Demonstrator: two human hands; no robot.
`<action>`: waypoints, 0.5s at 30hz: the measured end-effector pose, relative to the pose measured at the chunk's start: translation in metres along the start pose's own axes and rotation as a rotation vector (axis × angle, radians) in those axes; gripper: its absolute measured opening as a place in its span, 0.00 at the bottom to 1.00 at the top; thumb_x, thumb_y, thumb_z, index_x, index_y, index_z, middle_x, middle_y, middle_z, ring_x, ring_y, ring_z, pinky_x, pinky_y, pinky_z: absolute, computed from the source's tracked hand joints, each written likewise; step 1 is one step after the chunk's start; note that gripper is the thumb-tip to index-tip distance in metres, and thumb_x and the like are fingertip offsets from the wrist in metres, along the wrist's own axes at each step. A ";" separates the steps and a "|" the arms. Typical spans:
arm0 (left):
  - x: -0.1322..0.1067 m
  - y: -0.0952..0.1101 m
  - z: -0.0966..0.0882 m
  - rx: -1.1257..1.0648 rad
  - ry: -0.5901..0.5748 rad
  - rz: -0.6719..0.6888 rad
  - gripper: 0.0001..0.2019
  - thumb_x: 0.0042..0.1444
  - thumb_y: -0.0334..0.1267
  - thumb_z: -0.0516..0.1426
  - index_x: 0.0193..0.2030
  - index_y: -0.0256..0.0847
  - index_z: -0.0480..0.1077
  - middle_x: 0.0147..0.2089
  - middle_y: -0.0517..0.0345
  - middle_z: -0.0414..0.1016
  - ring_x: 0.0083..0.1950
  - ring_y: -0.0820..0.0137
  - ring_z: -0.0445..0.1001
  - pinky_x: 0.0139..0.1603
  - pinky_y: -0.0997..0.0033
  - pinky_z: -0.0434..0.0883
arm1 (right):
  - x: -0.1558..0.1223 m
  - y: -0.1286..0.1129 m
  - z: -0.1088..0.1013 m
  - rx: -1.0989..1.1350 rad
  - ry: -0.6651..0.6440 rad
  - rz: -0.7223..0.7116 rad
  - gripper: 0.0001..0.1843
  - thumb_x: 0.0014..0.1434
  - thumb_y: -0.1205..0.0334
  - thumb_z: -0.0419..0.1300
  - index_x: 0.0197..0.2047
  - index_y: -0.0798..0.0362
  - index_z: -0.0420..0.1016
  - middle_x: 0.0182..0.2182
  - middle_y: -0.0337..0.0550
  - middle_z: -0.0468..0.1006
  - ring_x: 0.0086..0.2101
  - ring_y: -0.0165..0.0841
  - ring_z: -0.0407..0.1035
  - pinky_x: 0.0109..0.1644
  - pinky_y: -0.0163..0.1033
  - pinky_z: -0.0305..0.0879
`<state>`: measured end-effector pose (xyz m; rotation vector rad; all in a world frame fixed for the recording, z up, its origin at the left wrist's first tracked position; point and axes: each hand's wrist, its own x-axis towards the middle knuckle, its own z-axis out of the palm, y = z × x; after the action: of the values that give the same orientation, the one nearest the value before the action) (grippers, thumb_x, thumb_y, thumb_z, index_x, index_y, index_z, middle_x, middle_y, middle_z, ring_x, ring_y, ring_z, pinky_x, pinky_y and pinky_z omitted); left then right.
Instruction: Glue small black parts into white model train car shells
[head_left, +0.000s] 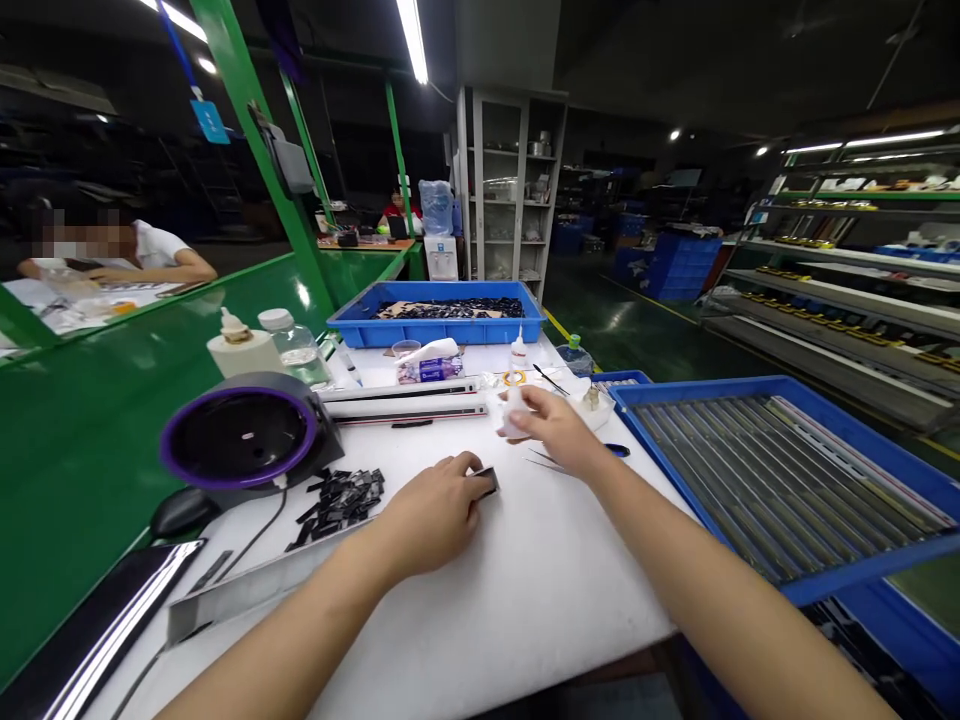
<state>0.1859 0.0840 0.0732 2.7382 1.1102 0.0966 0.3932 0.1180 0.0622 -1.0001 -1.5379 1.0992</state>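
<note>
My left hand (439, 510) grips a long grey metal channel (247, 590) near its far end. The channel slants across the white tabletop, and my forearm hides part of its length. Farther right, my right hand (551, 425) is closed around a small white squeeze bottle (514, 400), its narrow nozzle pointing upward. A pile of small black pieces (345, 500) lies left of my left hand. Beside my right hand are tweezers (544, 460) on the tabletop and a ring of yellow tape (514, 378) behind the bottle.
A round black fan-like device with a purple rim (240, 437) stands at left. A blue bin (442, 330) of black parts sits at the back. To the right, a blue tray (787, 480) holds rows of long strips. A co-worker (157, 250) sits beyond the green partition.
</note>
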 end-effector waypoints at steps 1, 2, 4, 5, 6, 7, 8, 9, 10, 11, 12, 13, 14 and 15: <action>0.003 -0.002 0.000 -0.026 -0.012 -0.007 0.22 0.58 0.30 0.46 0.54 0.48 0.72 0.56 0.51 0.69 0.54 0.59 0.71 0.56 0.57 0.68 | -0.009 -0.002 -0.009 0.148 0.009 0.014 0.20 0.58 0.54 0.61 0.52 0.50 0.69 0.40 0.41 0.75 0.36 0.33 0.73 0.37 0.37 0.69; 0.005 -0.005 0.000 -0.053 -0.023 -0.019 0.22 0.58 0.31 0.46 0.54 0.49 0.72 0.57 0.52 0.69 0.55 0.60 0.70 0.56 0.57 0.68 | -0.017 -0.004 -0.015 0.297 0.025 0.030 0.23 0.57 0.53 0.62 0.54 0.50 0.68 0.38 0.42 0.75 0.34 0.32 0.72 0.34 0.35 0.68; 0.008 -0.009 0.001 -0.099 -0.039 -0.051 0.21 0.60 0.33 0.45 0.54 0.52 0.72 0.58 0.54 0.69 0.57 0.60 0.69 0.57 0.58 0.68 | -0.029 -0.005 -0.023 0.519 0.067 0.045 0.22 0.55 0.55 0.64 0.52 0.50 0.69 0.32 0.40 0.75 0.27 0.27 0.67 0.29 0.32 0.62; 0.009 -0.010 0.001 -0.116 -0.044 -0.066 0.21 0.61 0.34 0.45 0.54 0.52 0.72 0.58 0.55 0.68 0.58 0.60 0.69 0.57 0.58 0.68 | -0.034 -0.004 -0.024 0.597 0.087 0.044 0.20 0.54 0.56 0.64 0.49 0.50 0.69 0.29 0.39 0.74 0.24 0.25 0.63 0.27 0.30 0.58; 0.009 -0.012 0.002 -0.132 -0.051 -0.075 0.20 0.61 0.35 0.45 0.53 0.52 0.72 0.59 0.56 0.68 0.58 0.60 0.68 0.58 0.58 0.67 | -0.036 -0.004 -0.024 0.663 0.096 0.041 0.18 0.53 0.57 0.65 0.46 0.49 0.69 0.26 0.38 0.73 0.21 0.24 0.58 0.25 0.30 0.55; 0.010 -0.013 0.002 -0.144 -0.056 -0.080 0.20 0.61 0.36 0.45 0.53 0.53 0.72 0.60 0.56 0.67 0.58 0.60 0.68 0.58 0.59 0.67 | -0.038 -0.004 -0.024 0.717 0.099 0.035 0.16 0.52 0.58 0.65 0.44 0.49 0.68 0.24 0.36 0.71 0.19 0.23 0.54 0.24 0.29 0.51; 0.010 -0.013 0.001 -0.155 -0.061 -0.079 0.20 0.62 0.37 0.45 0.53 0.53 0.72 0.60 0.57 0.67 0.59 0.61 0.68 0.58 0.60 0.67 | -0.039 -0.004 -0.023 0.760 0.103 0.029 0.16 0.50 0.59 0.65 0.42 0.48 0.68 0.22 0.35 0.69 0.19 0.23 0.51 0.23 0.29 0.48; 0.010 -0.013 0.001 -0.164 -0.067 -0.073 0.20 0.62 0.37 0.45 0.53 0.53 0.73 0.61 0.57 0.66 0.59 0.61 0.68 0.58 0.61 0.67 | -0.039 -0.005 -0.023 0.789 0.114 0.026 0.16 0.49 0.60 0.65 0.41 0.48 0.68 0.20 0.33 0.65 0.19 0.23 0.49 0.22 0.29 0.45; 0.010 -0.013 0.000 -0.168 -0.072 -0.064 0.20 0.62 0.37 0.45 0.53 0.53 0.73 0.61 0.58 0.66 0.59 0.62 0.68 0.58 0.62 0.67 | -0.039 -0.005 -0.022 0.804 0.131 0.027 0.16 0.47 0.60 0.65 0.40 0.48 0.68 0.19 0.31 0.61 0.19 0.24 0.47 0.22 0.30 0.43; 0.010 -0.012 0.000 -0.166 -0.074 -0.056 0.20 0.62 0.36 0.45 0.53 0.53 0.73 0.62 0.59 0.65 0.59 0.62 0.68 0.58 0.63 0.68 | -0.039 -0.006 -0.022 0.803 0.150 0.036 0.16 0.46 0.60 0.65 0.40 0.49 0.68 0.19 0.31 0.57 0.20 0.24 0.46 0.22 0.30 0.42; 0.009 -0.010 0.000 -0.155 -0.076 -0.051 0.20 0.61 0.36 0.45 0.53 0.53 0.72 0.63 0.60 0.65 0.59 0.63 0.69 0.57 0.63 0.68 | -0.039 -0.006 -0.022 0.784 0.171 0.053 0.16 0.47 0.59 0.65 0.39 0.49 0.68 0.19 0.30 0.54 0.20 0.25 0.45 0.22 0.31 0.42; 0.008 -0.009 0.001 -0.139 -0.071 -0.051 0.20 0.61 0.35 0.45 0.53 0.53 0.72 0.63 0.60 0.65 0.59 0.63 0.69 0.56 0.63 0.69 | -0.038 -0.006 -0.021 0.749 0.194 0.075 0.14 0.48 0.56 0.64 0.38 0.50 0.68 0.19 0.30 0.52 0.19 0.25 0.44 0.21 0.31 0.41; 0.007 -0.007 0.002 -0.117 -0.061 -0.051 0.21 0.60 0.34 0.45 0.53 0.53 0.72 0.63 0.60 0.65 0.58 0.62 0.69 0.55 0.63 0.69 | -0.039 -0.006 -0.019 0.701 0.221 0.094 0.14 0.49 0.53 0.63 0.36 0.50 0.68 0.19 0.29 0.51 0.19 0.25 0.43 0.20 0.32 0.41; 0.006 -0.004 0.004 -0.093 -0.044 -0.053 0.21 0.60 0.33 0.46 0.53 0.53 0.72 0.63 0.60 0.65 0.58 0.62 0.69 0.55 0.62 0.70 | -0.039 -0.005 -0.016 0.639 0.258 0.098 0.15 0.51 0.49 0.63 0.34 0.50 0.68 0.18 0.29 0.51 0.18 0.24 0.43 0.20 0.32 0.41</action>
<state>0.1875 0.0905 0.0681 2.6152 1.1361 0.0781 0.4167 0.0822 0.0598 -0.7354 -0.8467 1.3522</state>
